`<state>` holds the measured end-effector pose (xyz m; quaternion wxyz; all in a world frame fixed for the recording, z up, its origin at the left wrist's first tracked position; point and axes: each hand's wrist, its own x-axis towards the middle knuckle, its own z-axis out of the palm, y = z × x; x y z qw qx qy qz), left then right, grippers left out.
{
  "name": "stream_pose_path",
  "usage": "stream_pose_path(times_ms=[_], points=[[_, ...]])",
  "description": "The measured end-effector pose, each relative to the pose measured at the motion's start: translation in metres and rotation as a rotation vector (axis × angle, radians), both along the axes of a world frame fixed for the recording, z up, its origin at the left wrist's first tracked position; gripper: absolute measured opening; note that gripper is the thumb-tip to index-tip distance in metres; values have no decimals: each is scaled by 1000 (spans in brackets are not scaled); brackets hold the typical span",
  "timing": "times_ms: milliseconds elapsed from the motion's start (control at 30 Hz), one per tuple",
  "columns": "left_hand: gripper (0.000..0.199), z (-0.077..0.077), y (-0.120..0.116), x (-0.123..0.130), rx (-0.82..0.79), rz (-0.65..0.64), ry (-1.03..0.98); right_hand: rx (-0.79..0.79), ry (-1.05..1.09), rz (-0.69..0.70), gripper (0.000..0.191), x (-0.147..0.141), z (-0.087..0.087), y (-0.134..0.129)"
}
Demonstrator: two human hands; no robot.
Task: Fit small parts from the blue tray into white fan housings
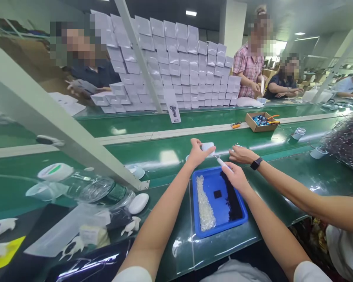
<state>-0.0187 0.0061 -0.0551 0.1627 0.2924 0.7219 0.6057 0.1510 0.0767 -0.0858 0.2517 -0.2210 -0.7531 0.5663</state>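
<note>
My left hand [197,153] is closed around a small white cup-shaped part [207,147], held above the green work surface. In my right hand [235,177] is a slim white-handled tool [225,165]; its thin tip points at the part's lower edge. Whether the tip touches the part I cannot tell. Just below both hands lies a blue tray [197,229]. Small clear pieces [205,207] are heaped along its left side, small black pieces [234,205] along its right, and a dark square [217,194] sits between them.
A co-worker's hand [241,154] with a dark watch reaches in close to my right hand. Beyond are a cardboard box [254,126] of small blue parts and orange-handled pliers [272,122]. White boxes [176,62] are stacked behind. A slanted post [76,129] and clear bottle [97,188] stand left.
</note>
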Motion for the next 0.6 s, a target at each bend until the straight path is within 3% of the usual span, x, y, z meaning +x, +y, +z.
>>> stream_pose_path(times_ms=[67,167,333,467,600], points=[[53,-2,-4,-8,-186,-3,196,9,-29,-46,38,0,2,-1],[40,-9,-4,-12,-427,-118,441,30,-29,-108,37,1,4,-2],[52,-16,-1,-12,-660,-238,644,30,62,-202,26,4,6,1],[41,-15,-8,-26,-632,-226,582,21,192,-185,31,5,8,-2],[33,-11,-24,-47,-568,-261,293,-52,186,-16,38,-1,2,-11]])
